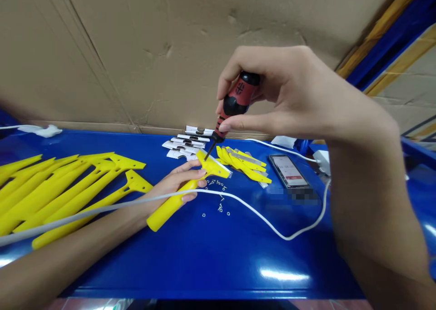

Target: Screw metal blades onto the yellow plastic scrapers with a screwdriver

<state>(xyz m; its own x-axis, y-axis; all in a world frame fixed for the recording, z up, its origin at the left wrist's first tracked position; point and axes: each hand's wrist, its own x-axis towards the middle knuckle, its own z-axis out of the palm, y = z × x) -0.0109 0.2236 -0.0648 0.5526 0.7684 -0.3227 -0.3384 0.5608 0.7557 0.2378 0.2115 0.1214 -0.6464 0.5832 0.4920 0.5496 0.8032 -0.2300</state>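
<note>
My left hand point(184, 180) is closed around a yellow scraper point(170, 210), near the joint of its handle and head. A metal blade edge shows along the scraper's head. Above it, my right hand point(272, 87) grips a red and black screwdriver point(235, 102) by the handle. The screwdriver slants down to the left, and its tip meets the scraper head at a screw hole. Small screws and nuts point(220, 206) lie scattered on the table just right of the scraper.
Several yellow scraper handles point(68, 189) lie at the left of the blue table point(211, 260). Yellow head pieces with blades point(245, 162) and white paper packets point(187, 142) sit at the back. A phone point(289, 171) rests at right. A white cable point(265, 219) crosses before the scraper.
</note>
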